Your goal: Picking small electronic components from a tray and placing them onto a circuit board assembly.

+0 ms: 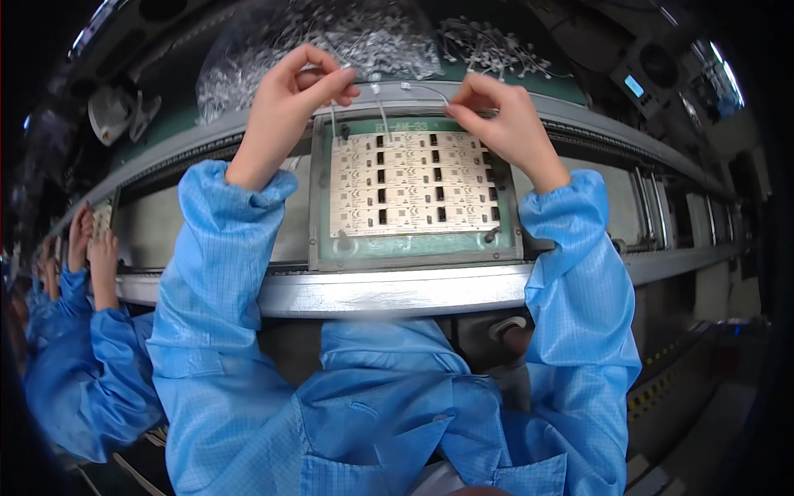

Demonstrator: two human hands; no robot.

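My right hand [509,120] pinches one end of a thin cable [428,88], and a small white connector shows on the cable's other end. Thumb and fingertips of my left hand [298,103] are pressed together near the far left corner of a green fixture [372,246]; what they hold, if anything, is hard to make out. In the fixture lies a panel of white circuit boards [413,186] with several black parts in columns. Between my hands another white cable [380,106] stretches over the panel's far edge.
Metal rails [397,293] run along the near and far sides of the fixture. A clear plastic bag [223,78] full of white cables lies beyond, with a loose cable pile [496,48] to its right. At far left a co-worker's hand [103,260] is over the line.
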